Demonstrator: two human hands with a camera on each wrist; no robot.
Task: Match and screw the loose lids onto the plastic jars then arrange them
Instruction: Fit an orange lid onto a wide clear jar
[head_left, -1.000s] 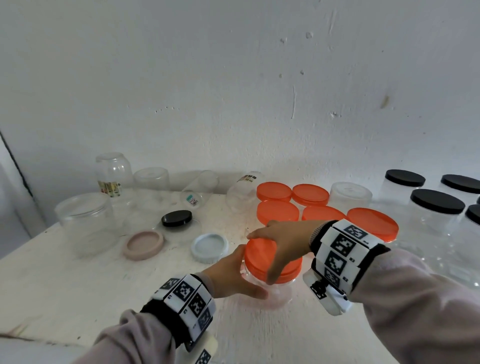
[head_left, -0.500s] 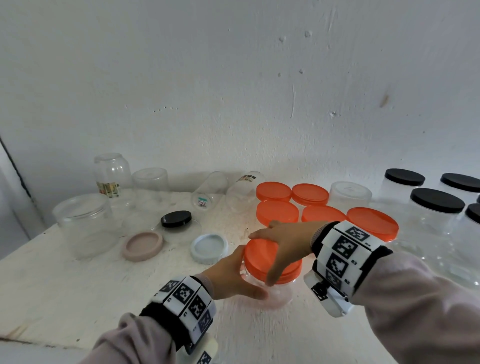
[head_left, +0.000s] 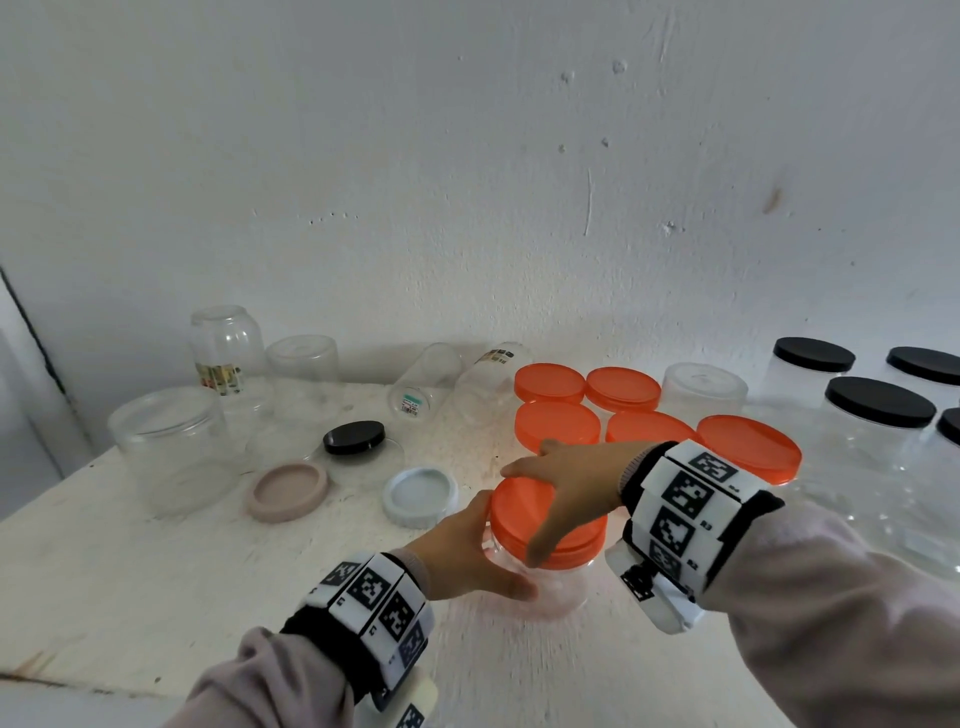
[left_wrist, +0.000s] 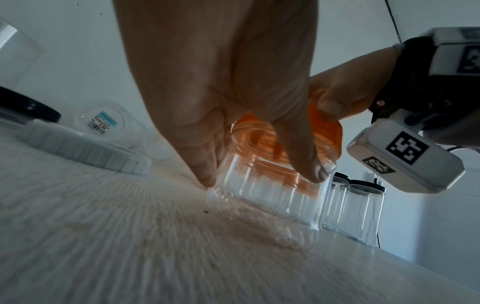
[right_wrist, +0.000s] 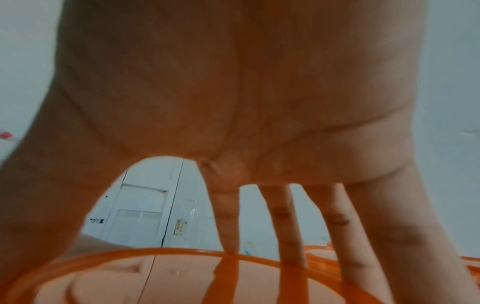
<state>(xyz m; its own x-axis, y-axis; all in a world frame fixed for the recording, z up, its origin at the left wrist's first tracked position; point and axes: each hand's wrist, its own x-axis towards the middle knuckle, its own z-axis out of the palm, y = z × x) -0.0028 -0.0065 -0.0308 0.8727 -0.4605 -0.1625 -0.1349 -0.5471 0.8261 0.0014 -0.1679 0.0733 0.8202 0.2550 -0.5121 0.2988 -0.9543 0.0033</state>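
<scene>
A clear plastic jar (head_left: 558, 584) stands near the front of the white table (head_left: 130, 571) with an orange lid (head_left: 524, 506) on its mouth. My left hand (head_left: 470, 551) grips the jar's body from the left; in the left wrist view its fingers (left_wrist: 207, 162) and thumb wrap the jar (left_wrist: 270, 197). My right hand (head_left: 561, 483) arches over the lid, its fingers and thumb clasping the rim. In the right wrist view the lid (right_wrist: 182, 275) fills the bottom under my spread fingers (right_wrist: 291, 236).
Several orange-lidded jars (head_left: 748, 449) stand behind, and black-lidded jars (head_left: 878, 402) at the right. Loose pink (head_left: 288, 491), pale blue (head_left: 421, 493) and black (head_left: 354, 437) lids lie at the left among open clear jars (head_left: 166, 447), two lying on their sides (head_left: 421, 389).
Both hands stay on the jar and lid. The right hand has shifted only slightly on the lid; nothing else on the table moved.
</scene>
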